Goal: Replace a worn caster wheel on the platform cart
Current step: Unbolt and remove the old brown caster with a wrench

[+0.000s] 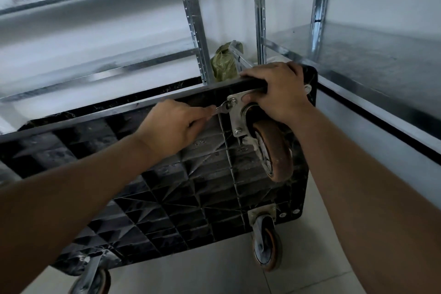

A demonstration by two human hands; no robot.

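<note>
I've got the platform cart (167,181) tipped on its side on the floor, ribbed underside facing me. My left hand (174,126) is closed around a small wrench (222,108) seated on the upper bolt (232,102) of the worn caster wheel (274,150) plate. My right hand (279,93) is clamped over the cart's top edge, thumb beside the plate. Risk here: the wrench looks only lightly seated, so a hard pull could slip it off and round the bolt head, or rock the cart over.
</note>
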